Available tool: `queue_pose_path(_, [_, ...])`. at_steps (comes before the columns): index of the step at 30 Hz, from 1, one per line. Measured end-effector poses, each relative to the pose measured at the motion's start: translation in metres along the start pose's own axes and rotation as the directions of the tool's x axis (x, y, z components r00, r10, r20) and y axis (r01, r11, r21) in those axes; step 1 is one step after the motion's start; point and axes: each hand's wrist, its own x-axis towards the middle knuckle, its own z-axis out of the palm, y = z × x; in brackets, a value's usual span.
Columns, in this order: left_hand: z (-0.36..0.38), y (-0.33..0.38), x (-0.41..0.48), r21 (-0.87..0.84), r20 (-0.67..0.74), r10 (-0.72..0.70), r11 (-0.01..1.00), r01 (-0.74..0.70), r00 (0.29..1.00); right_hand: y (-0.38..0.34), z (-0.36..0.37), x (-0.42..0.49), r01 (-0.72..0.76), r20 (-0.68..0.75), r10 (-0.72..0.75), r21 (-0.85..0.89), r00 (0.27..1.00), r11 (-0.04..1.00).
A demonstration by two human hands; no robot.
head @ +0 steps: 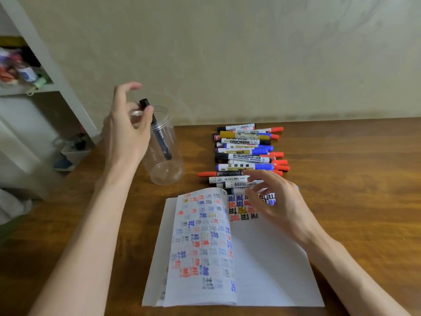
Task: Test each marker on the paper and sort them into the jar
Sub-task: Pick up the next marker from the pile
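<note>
Now the black marker (160, 137) leans inside the jar (168, 172), with the left hand (127, 131) loose-fingered beside it, thumb perhaps touching its cap. The right hand (275, 201), fingers spread, hovers nearer the row of markers (246, 156), whose long axes run crosswise just beyond its fingertips, at the paper's (262, 258) far edge.

left hand (127, 128) raised upright, its back toward the camera, fingers (134, 86) loosely spread and gripping nothing; right hand (280, 204) hovers low, palm down, its fingers relaxed, slightly curled, holding nothing
</note>
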Motion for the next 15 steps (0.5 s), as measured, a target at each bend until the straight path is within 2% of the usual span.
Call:
queue_pose_path(4, [0.0, -0.002, -0.006, 0.12, 0.038, 0.083, 0.989, -0.087, 0.996, 0.001, 0.001, 0.001, -0.006, -0.003, 0.006, -0.022, 1.0, 1.0])
queue_pose_path(10, [-0.003, -0.005, -0.015, 0.198, 0.237, 0.057, 0.975, -0.105, 0.97, 0.002, 0.0, 0.001, -0.011, -0.009, 0.01, -0.055, 1.0, 0.998])
queue_pose_path(15, [-0.002, -0.006, -0.016, 0.194, 0.225, 0.062, 0.975, -0.107, 0.972, 0.003, 0.001, 0.002, -0.018, -0.011, 0.018, -0.065, 1.0, 0.998])
